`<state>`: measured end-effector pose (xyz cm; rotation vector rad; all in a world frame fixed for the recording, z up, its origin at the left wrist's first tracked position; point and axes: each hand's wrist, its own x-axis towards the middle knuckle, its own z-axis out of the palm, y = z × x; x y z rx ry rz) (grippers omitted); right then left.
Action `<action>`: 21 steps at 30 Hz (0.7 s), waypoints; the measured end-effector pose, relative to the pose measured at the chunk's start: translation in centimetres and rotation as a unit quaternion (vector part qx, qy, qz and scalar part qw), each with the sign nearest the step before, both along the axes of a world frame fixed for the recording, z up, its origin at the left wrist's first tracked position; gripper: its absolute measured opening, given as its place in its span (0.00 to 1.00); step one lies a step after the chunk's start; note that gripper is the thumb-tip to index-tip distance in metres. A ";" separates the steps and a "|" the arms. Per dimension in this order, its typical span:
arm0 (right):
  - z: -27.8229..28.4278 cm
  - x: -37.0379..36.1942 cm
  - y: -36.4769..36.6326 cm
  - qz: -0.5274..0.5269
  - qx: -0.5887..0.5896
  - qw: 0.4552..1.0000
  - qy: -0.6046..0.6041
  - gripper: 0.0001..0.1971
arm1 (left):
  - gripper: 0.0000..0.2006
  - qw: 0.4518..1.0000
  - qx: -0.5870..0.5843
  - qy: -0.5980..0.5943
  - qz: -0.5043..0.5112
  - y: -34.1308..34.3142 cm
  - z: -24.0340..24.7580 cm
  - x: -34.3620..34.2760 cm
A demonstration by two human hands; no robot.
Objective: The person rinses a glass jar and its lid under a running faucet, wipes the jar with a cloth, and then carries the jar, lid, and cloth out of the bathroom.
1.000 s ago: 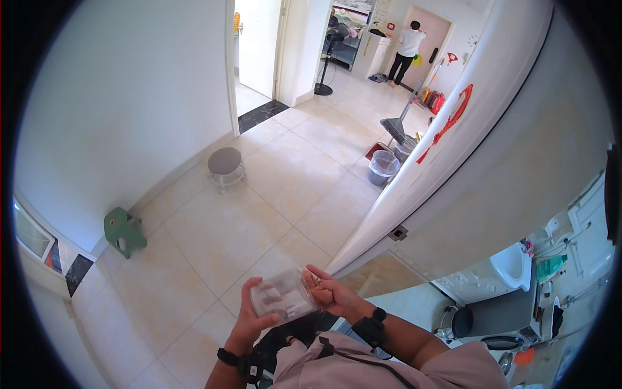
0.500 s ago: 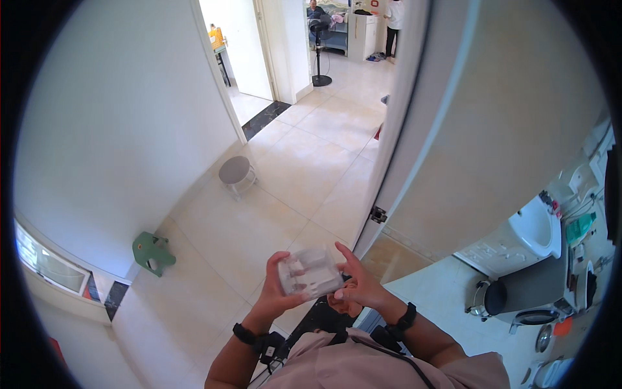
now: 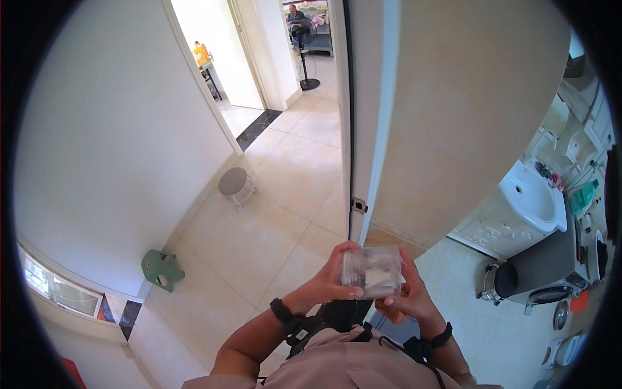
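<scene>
A clear, box-shaped plastic container [image 3: 371,271] with pale contents I cannot make out is between my hands at the lower middle of the view. My left hand [image 3: 329,280] grips its left side, thumb along the near edge. Around its right side closes my right hand [image 3: 416,297], with the thumb near the lower corner. Something orange-brown shows under the right hand; whether it is fingers or a separate thing is unclear. Each wrist wears a black band.
A doorway edge with a metal latch plate [image 3: 359,205] rises just ahead. Left of it stand a round grey stool [image 3: 236,183] and a green stool [image 3: 162,269]. A washbasin [image 3: 528,198], pedal bin [image 3: 500,280] and washing machine [image 3: 551,266] are at right. A person sits far back near a fan [image 3: 304,55].
My view has turned right, bringing more of the washroom in. Both hands have moved rightward with the container, and its tilt has levelled. The standing person at the back has left the view.
</scene>
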<state>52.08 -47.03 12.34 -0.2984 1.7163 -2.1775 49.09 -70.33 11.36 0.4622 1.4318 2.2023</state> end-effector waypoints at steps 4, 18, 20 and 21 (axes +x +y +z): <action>-1.5 2.6 2.2 -0.041 -0.062 0.996 -0.040 0.56 | 0.45 0.999 0.008 -0.005 -0.042 2.1 -1.1 0.9; -8.3 5.5 18.7 -0.223 -0.153 0.963 0.022 0.19 | 0.47 0.967 0.175 -0.099 -0.154 23.6 -2.7 1.6; -6.6 5.6 22.4 -0.223 0.115 0.930 0.268 0.19 | 0.47 0.951 0.197 -0.166 -0.168 27.9 -1.5 1.2; -6.2 5.9 24.5 -0.196 -0.171 0.965 0.023 0.20 | 0.48 0.946 0.195 -0.186 -0.179 30.1 -1.1 1.1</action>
